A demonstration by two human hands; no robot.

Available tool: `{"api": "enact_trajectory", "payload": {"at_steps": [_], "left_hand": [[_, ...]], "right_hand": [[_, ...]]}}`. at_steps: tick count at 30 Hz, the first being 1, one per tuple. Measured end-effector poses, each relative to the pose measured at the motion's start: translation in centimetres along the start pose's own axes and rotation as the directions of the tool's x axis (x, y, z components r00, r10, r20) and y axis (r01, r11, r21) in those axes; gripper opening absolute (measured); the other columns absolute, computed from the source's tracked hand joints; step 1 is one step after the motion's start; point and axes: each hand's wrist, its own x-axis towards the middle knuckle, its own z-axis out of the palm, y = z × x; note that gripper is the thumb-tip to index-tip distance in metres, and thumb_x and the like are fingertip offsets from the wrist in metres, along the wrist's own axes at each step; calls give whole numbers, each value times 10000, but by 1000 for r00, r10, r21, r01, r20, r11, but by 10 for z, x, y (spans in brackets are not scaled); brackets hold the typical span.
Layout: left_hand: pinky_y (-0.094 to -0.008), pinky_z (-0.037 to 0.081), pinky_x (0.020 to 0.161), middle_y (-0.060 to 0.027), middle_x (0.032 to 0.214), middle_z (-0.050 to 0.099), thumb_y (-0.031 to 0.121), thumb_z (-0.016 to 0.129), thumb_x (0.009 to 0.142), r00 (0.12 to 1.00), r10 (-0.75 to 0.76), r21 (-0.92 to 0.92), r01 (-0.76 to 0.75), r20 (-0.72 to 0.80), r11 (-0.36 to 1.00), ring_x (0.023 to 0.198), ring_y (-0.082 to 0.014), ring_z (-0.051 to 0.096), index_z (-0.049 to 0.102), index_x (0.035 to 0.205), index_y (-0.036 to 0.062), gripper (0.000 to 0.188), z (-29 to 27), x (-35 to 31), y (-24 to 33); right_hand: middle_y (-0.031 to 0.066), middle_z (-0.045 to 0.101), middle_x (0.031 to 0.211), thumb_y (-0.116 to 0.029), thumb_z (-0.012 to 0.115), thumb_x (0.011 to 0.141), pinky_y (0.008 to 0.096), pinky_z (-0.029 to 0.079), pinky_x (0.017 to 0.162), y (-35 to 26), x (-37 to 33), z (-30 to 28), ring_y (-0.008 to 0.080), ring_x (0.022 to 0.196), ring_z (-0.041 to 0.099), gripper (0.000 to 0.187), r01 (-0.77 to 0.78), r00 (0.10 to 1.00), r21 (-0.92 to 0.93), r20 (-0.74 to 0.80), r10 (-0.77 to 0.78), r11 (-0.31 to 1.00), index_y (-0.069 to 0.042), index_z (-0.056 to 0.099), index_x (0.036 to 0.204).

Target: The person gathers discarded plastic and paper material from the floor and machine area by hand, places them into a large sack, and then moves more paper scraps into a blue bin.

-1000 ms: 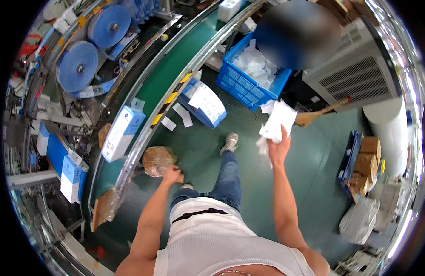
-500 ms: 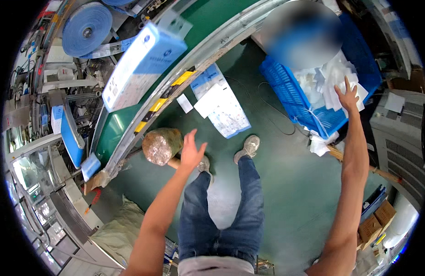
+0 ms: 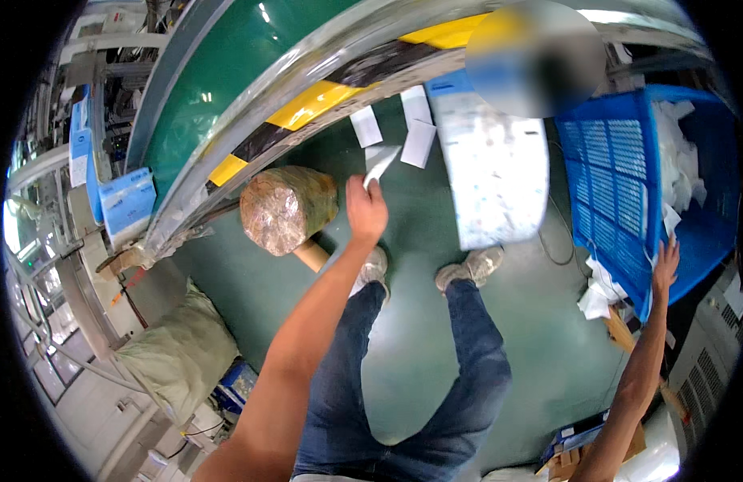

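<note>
My left hand point(image 3: 366, 214) is closed on a white paper slip point(image 3: 381, 166) above the green floor. Just beyond it lie other white slips point(image 3: 366, 127), and a large white sheet with blue print point(image 3: 500, 177) is to their right. My right hand point(image 3: 666, 267) is at the near rim of a blue plastic basket point(image 3: 614, 173), its fingers stretched out. Its fingertips come close to a small white paper piece point(image 3: 670, 219); whether they touch it I cannot tell. Crumpled white paper point(image 3: 681, 161) fills part of the basket.
A film-wrapped roll point(image 3: 287, 209) stands by my left foot. A green conveyor belt point(image 3: 202, 80) with a yellow-and-black striped edge point(image 3: 315, 104) curves across the far left. Paper scraps point(image 3: 600, 289) and a cable lie beside the basket. A blurred round patch covers the top right.
My left hand has moved forward and now holds a paper slip. My right hand has gone from above the paper in the basket to its near rim. The view has shifted.
</note>
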Motion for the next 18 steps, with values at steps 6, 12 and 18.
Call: {"api": "enact_trajectory", "payload": {"at_steps": [6,12,18], "left_hand": [[-723,306,1075,-279,1618,140,671,746,752,937,-235,536,63,257,842,1474,-490,206,423,1335,-43,976,85,111,-118],[-864,305,942,-168,1674,33,656,863,586,905,-97,580,-180,414,795,1452,-610,104,296,1552,269,1185,182,166,-128],[-767,407,892,-168,1530,324,465,820,727,912,227,585,-396,343,708,1403,-483,315,505,1385,283,752,237,155,-209]], "right_hand": [[113,190,1673,-566,451,1021,465,177,1240,-34,-12,9,293,1540,171,751,-26,973,610,-165,159,792,-159,230,1612],[58,239,1662,-524,412,1045,509,205,1241,-85,-24,-18,288,1531,208,637,26,981,709,-154,119,705,-195,326,1584],[82,366,1605,-533,401,1042,514,240,1229,-100,-33,-37,295,1492,310,597,-51,970,746,-120,209,664,-212,416,1545]]}}
